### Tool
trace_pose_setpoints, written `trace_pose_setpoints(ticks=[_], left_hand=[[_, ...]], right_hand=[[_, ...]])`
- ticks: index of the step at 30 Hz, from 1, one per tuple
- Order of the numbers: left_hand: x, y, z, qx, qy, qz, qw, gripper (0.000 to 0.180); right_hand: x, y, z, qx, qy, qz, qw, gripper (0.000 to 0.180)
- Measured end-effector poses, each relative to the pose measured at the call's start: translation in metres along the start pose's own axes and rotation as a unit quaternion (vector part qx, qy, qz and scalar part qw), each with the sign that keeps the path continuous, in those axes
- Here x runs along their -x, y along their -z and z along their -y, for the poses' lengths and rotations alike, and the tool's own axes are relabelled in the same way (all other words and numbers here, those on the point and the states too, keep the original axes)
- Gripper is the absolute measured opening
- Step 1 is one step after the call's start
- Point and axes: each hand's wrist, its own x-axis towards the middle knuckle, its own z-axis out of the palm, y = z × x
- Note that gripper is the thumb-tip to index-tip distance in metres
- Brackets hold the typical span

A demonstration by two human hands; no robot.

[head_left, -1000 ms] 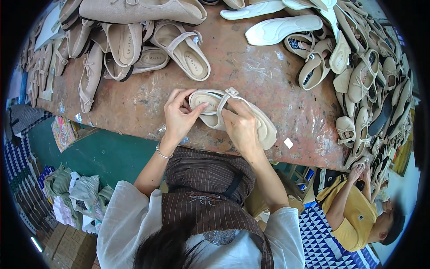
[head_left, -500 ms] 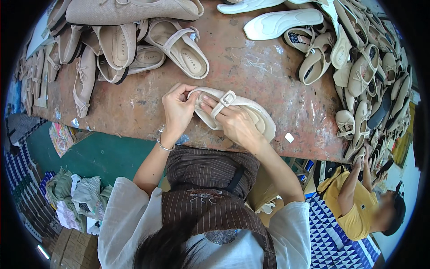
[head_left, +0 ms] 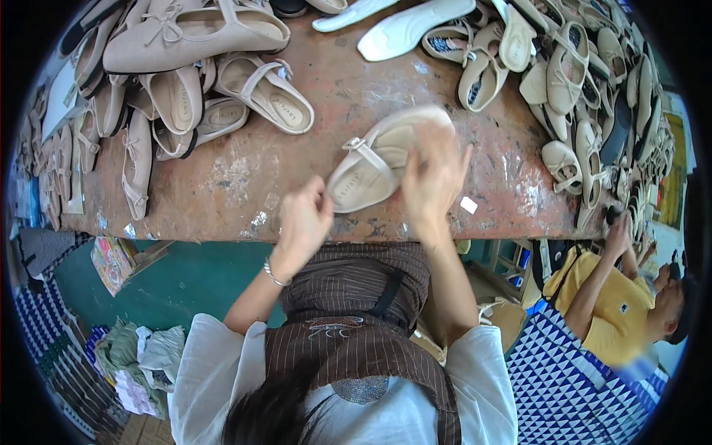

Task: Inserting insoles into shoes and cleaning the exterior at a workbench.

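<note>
A beige strap shoe point(head_left: 363, 178) with a small buckle lies in front of me, insole up, its heel toward my left hand and its toe pointing to the far right. The toe end is blurred by motion. My left hand point(head_left: 305, 220) is closed, its fingertips curled against or right beside the heel edge. Whether anything is pinched there is hidden. My right hand point(head_left: 434, 178) reaches over the toe half, thumb near the inner side and one finger stretched out beyond. Motion smears its other fingers, so its grip is unclear.
Beige shoes point(head_left: 196, 37) are piled at the far left of the worn table point(head_left: 245, 174). A larger heap of shoes point(head_left: 571, 78) fills the right side, near white sole-shaped pieces point(head_left: 415, 28). A small white scrap point(head_left: 469, 205) lies close by. A person in yellow point(head_left: 608, 297) works at the right.
The shoe has swung counterclockwise, its toe moving from near right to far right. My right hand has shifted from the strap toward the toe. My left hand is lower, still by the heel.
</note>
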Motion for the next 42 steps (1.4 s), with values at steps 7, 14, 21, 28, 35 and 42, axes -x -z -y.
trace_pose_setpoints(ticks=[7,14,21,28,35,42], left_hand=[[0.047,-0.04,-0.045,-0.126,-0.255,-0.015,0.959,0.016],[0.055,-0.066,-0.028,-0.226,-0.276,0.131,0.925,0.06],[0.052,-0.07,-0.028,-0.262,-0.282,0.095,0.918,0.055],[0.052,-0.069,-0.026,-0.219,-0.284,0.106,0.927,0.047],[0.053,-0.068,-0.022,-0.202,-0.252,0.137,0.936,0.046],[0.049,-0.064,-0.031,-0.173,-0.26,0.116,0.943,0.041]], right_hand=[[-0.041,0.037,0.005,-0.239,-0.122,0.192,0.944,0.021],[0.063,0.011,0.007,-0.087,0.081,0.163,0.979,0.045],[-0.007,-0.039,0.004,0.044,0.111,0.168,0.978,0.025],[0.042,-0.042,0.001,0.084,0.137,0.092,0.983,0.049],[0.025,-0.023,0.007,0.084,0.161,0.115,0.977,0.051],[-0.005,-0.03,0.004,0.073,0.113,0.195,0.972,0.038]])
